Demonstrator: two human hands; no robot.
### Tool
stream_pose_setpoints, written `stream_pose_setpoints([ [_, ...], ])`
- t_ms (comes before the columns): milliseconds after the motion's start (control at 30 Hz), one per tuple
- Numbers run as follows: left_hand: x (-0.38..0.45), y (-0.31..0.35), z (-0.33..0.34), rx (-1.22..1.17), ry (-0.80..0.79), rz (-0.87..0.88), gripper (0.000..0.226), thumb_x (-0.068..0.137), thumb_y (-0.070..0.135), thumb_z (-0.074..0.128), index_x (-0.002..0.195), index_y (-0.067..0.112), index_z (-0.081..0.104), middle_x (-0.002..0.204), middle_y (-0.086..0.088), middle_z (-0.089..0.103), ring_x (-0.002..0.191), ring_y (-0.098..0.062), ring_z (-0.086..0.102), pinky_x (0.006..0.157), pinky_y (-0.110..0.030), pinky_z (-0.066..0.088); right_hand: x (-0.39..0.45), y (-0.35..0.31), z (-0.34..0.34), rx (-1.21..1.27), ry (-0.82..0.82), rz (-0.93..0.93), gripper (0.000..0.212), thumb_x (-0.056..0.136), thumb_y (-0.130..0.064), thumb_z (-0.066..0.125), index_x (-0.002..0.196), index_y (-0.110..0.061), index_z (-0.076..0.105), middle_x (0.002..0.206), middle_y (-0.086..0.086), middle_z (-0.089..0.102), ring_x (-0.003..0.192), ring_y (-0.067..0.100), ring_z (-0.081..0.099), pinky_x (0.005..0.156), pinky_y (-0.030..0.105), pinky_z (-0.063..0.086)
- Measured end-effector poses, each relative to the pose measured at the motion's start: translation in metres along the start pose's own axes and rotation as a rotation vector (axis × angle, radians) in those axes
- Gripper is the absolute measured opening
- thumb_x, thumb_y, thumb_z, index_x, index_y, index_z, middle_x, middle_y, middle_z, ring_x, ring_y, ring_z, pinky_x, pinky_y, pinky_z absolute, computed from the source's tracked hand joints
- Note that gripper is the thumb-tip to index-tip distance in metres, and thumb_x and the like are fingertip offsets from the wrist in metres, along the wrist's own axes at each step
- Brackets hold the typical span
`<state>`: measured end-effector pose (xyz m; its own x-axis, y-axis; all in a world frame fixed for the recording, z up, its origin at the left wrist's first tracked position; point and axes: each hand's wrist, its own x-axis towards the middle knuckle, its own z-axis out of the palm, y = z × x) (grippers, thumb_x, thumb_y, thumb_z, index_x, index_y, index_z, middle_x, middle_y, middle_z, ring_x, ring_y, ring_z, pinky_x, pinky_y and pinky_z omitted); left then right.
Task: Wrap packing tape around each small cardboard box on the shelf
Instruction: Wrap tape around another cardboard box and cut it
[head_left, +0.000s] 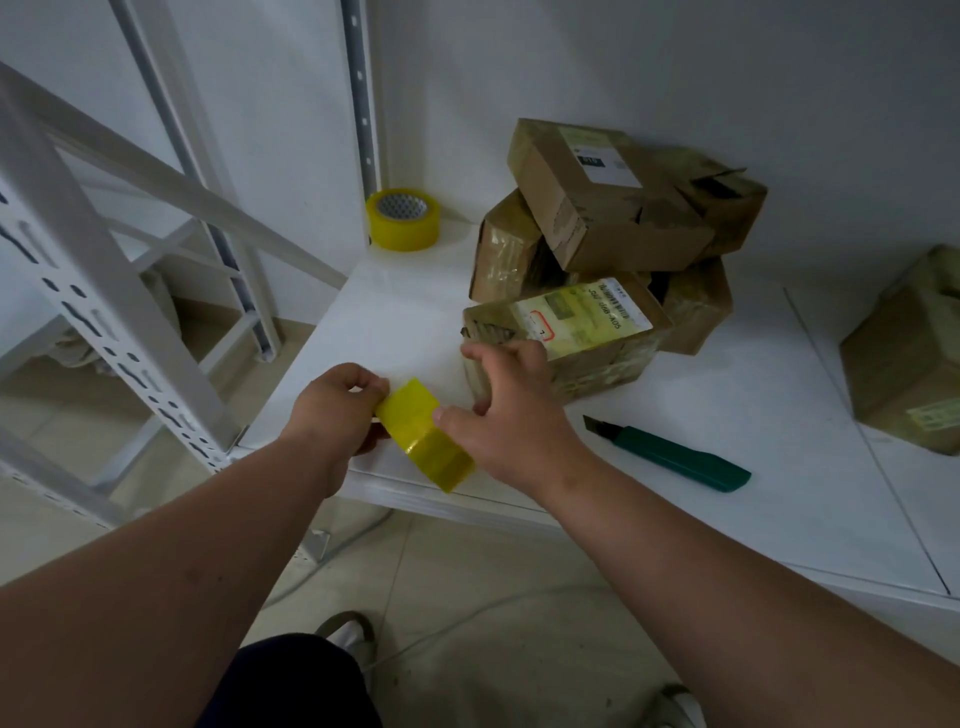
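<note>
A yellow packing tape roll (415, 423) is held over the front edge of the white shelf (395, 322). My left hand (337, 410) grips its left end with curled fingers. My right hand (514, 415) has its thumb on the roll and its fingers curled just right of it, pinching at the tape. Directly behind my right hand lies a small cardboard box (597, 338) with a yellowish label on top. Behind that box is a pile of small cardboard boxes (597, 208), some with glossy tape on them.
A second yellow tape roll (402, 218) stands at the shelf's back left corner. A green utility knife (675, 457) lies on the shelf to the right of my hands. Another cardboard box (909, 358) sits at the far right. A perforated white shelf post (104, 312) rises at left.
</note>
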<state>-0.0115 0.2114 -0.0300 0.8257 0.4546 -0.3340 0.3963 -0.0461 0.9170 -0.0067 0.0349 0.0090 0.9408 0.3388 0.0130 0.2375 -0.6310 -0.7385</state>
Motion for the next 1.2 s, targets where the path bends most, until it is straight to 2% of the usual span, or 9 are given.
stream_pose_setpoints([
  [133, 0.007, -0.010, -0.007, -0.090, 0.059, -0.060, 0.018, 0.093, 0.020, 0.064, 0.075, 0.018, 0.063, 0.077, -0.012, 0.062, 0.046, -0.017, 0.063, 0.044, -0.027, 0.053, 0.002, -0.005, 0.015, -0.214, -0.091, -0.107, 0.049, 0.087, -0.044, 0.061, 0.130, -0.023, 0.051, 0.126, -0.001, 0.037, 0.103, 0.021, 0.054, 0.087, 0.032, 0.045],
  [233, 0.014, -0.019, -0.019, 0.239, 0.099, 0.082, 0.018, 0.090, 0.023, 0.065, 0.073, 0.019, 0.067, 0.073, -0.010, 0.066, 0.062, -0.026, 0.061, 0.064, -0.039, 0.055, 0.005, -0.009, 0.022, -0.332, -0.148, -0.173, 0.039, 0.090, -0.047, 0.056, 0.116, -0.018, 0.058, 0.109, 0.006, 0.054, 0.099, 0.025, 0.053, 0.078, 0.035, 0.043],
  [367, 0.020, -0.019, -0.034, 0.646, 0.009, 0.161, 0.015, 0.085, 0.018, 0.063, 0.071, 0.024, 0.067, 0.066, 0.002, 0.062, 0.065, -0.018, 0.058, 0.056, -0.025, 0.042, 0.007, -0.018, 0.030, -0.495, -0.150, -0.356, 0.041, 0.090, -0.049, 0.054, 0.115, -0.017, 0.058, 0.108, 0.007, 0.059, 0.100, 0.027, 0.050, 0.079, 0.037, 0.038],
  [467, 0.021, -0.020, -0.040, 0.787, -0.063, 0.179, 0.013, 0.082, 0.021, 0.065, 0.077, 0.030, 0.072, 0.073, 0.003, 0.067, 0.073, -0.019, 0.064, 0.068, -0.029, 0.054, 0.002, -0.015, 0.039, -0.744, -0.153, -0.567, 0.035, 0.087, -0.043, 0.058, 0.112, -0.019, 0.060, 0.114, 0.006, 0.059, 0.108, 0.030, 0.047, 0.085, 0.039, 0.033],
  [667, 0.020, -0.025, -0.042, 0.984, -0.107, 0.306, 0.025, 0.091, 0.045, 0.056, 0.112, 0.042, 0.070, 0.093, 0.004, 0.070, 0.086, -0.018, 0.063, 0.078, -0.030, 0.052, -0.013, 0.010, 0.038, -0.833, -0.213, -0.585, 0.029, 0.089, -0.028, 0.058, 0.115, -0.016, 0.058, 0.117, 0.009, 0.055, 0.113, 0.031, 0.045, 0.095, 0.042, 0.034],
  [833, 0.019, -0.026, -0.042, 1.253, -0.071, 0.290, 0.057, 0.096, 0.048, 0.042, 0.149, 0.032, 0.032, 0.132, -0.006, 0.053, 0.121, -0.028, 0.051, 0.093, -0.039, 0.047, -0.014, 0.007, 0.013, -0.580, -0.136, -0.526, 0.030, 0.088, -0.024, 0.053, 0.112, -0.010, 0.062, 0.109, 0.010, 0.056, 0.102, 0.028, 0.048, 0.086, 0.041, 0.043],
  [933, 0.019, -0.017, -0.043, 1.165, -0.024, 0.234, 0.057, 0.097, 0.030, 0.040, 0.152, 0.024, 0.025, 0.141, -0.013, 0.047, 0.125, -0.033, 0.048, 0.098, -0.043, 0.045, -0.006, 0.013, -0.017, -0.542, 0.073, -0.478, 0.023, 0.087, -0.019, 0.055, 0.105, -0.009, 0.065, 0.100, 0.009, 0.056, 0.095, 0.026, 0.050, 0.079, 0.039, 0.044],
  [1067, 0.010, 0.013, -0.020, 0.868, 0.156, 0.478, 0.044, 0.098, 0.024, 0.044, 0.140, 0.016, 0.050, 0.134, -0.022, 0.052, 0.121, -0.040, 0.050, 0.101, -0.045, 0.042, 0.008, 0.035, -0.057, -0.571, 0.321, -0.354, 0.033, 0.086, -0.024, 0.059, 0.116, -0.012, 0.062, 0.117, 0.010, 0.054, 0.110, 0.029, 0.047, 0.090, 0.044, 0.044],
  [1200, -0.012, 0.048, 0.030, 0.722, 0.035, 0.656, 0.054, 0.094, 0.052, 0.048, 0.141, 0.026, 0.048, 0.143, -0.007, 0.047, 0.126, -0.030, 0.047, 0.106, -0.046, 0.039, 0.024, 0.053, -0.074, -0.672, 0.138, -0.225, 0.060, 0.092, -0.044, 0.053, 0.146, -0.023, 0.038, 0.155, 0.004, 0.029, 0.142, 0.027, 0.020, 0.115, 0.049, 0.021],
])
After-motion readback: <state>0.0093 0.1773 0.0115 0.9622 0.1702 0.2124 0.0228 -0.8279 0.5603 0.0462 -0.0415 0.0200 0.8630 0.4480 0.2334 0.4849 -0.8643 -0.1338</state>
